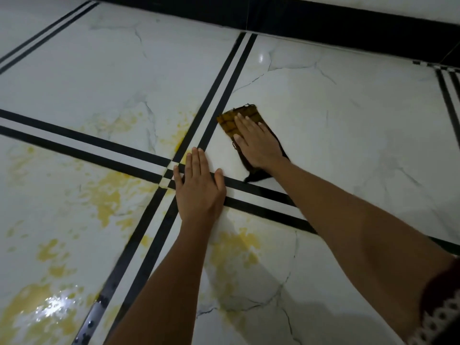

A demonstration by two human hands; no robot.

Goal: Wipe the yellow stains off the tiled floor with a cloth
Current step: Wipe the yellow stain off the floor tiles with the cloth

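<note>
Tiled floor (348,120): yellow stains (109,195) lie left and near, largely unwiped. Cloth (230,120) sits right of the tile crossing, apparently on clean tile. Right hand (256,143) presses it, fingers straight; left hand (199,185) braces flat, released. Advise firm, overlapping strokes leftward.

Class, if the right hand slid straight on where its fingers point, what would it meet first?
The right hand, flat on the cloth, would likely reach the double black stripe first; only bare white tile lies between.
</note>
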